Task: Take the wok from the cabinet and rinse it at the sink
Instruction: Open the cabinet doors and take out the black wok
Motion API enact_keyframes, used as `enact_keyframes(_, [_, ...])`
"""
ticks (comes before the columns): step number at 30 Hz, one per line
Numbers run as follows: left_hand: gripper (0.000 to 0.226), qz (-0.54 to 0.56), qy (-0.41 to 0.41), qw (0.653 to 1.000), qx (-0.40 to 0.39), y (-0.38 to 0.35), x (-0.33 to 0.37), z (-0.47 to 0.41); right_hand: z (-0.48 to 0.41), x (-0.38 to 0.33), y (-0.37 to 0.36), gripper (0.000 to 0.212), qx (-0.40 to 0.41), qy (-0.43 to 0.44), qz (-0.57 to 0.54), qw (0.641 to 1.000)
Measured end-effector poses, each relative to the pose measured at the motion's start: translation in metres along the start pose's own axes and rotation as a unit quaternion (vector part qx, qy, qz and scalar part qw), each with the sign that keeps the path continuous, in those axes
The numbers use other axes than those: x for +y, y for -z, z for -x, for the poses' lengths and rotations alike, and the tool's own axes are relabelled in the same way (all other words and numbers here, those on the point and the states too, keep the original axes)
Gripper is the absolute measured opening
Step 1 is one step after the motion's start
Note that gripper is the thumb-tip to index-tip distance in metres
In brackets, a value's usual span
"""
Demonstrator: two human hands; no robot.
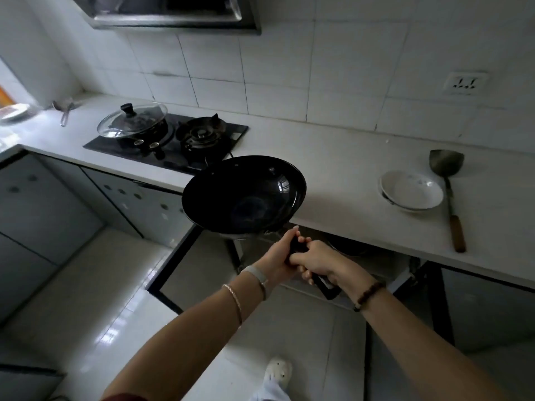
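The white tabletop (333,157) runs across the view under a tiled wall, and the black wok (243,198) hangs in the air over its front edge, bowl facing up and tipped a little toward the person. At 10 o'clock from the wok sits a black gas hob (202,140), its left burner carrying a dark pot under a glass lid (131,120); a range hood (173,15) hangs at 12 o'clock. At 3 o'clock stand stacked white bowls (411,192), and just beside them a metal ladle (447,180) lies with its wooden grip toward the tabletop edge. A wall socket (466,82) sits at 2 o'clock, its markings too small to read. Far off at 10 o'clock lie some spoons (65,108) and a plate (14,111). Below the wok, at 7 o'clock, the open cabinet door (191,270) juts over the floor. Both hands grip the wok's dark handle: the left hand (275,256) nearer the bowl, the right hand (318,261) just behind it, touching it, with all fingers (299,257) curled tight around the handle.
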State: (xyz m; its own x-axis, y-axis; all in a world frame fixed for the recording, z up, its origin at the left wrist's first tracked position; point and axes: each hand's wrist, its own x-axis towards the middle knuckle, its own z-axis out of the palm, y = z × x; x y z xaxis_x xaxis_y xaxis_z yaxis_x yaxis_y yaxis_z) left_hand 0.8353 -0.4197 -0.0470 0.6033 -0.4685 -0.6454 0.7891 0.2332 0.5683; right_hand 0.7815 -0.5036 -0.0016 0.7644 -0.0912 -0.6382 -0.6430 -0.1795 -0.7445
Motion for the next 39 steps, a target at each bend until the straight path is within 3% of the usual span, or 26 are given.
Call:
enact_keyframes(4, [0.039,-0.04,0.034,0.998,-0.023,-0.017,0.018,-0.034,-0.024,-0.011,0.018,0.01,0.041,-0.013,-0.04,0.998])
enact_keyframes(8, [0.044,-0.067,0.053,0.996,-0.035,-0.032,0.037,-0.071,-0.054,-0.024,0.038,0.031,0.077,-0.027,-0.069,0.994])
enact_keyframes(19, [0.051,-0.089,0.109,0.986,-0.089,-0.061,0.087,-0.156,-0.13,-0.056,0.076,0.025,0.164,-0.044,-0.095,0.981])
enact_keyframes(29, [0.037,-0.107,0.114,0.981,-0.117,-0.064,0.116,-0.195,-0.172,-0.072,0.091,0.039,0.182,-0.046,-0.099,0.977])
enact_keyframes(39, [0.034,-0.153,0.111,0.975,-0.117,-0.052,0.122,-0.212,-0.189,-0.066,0.086,0.018,0.185,-0.045,-0.092,0.977])
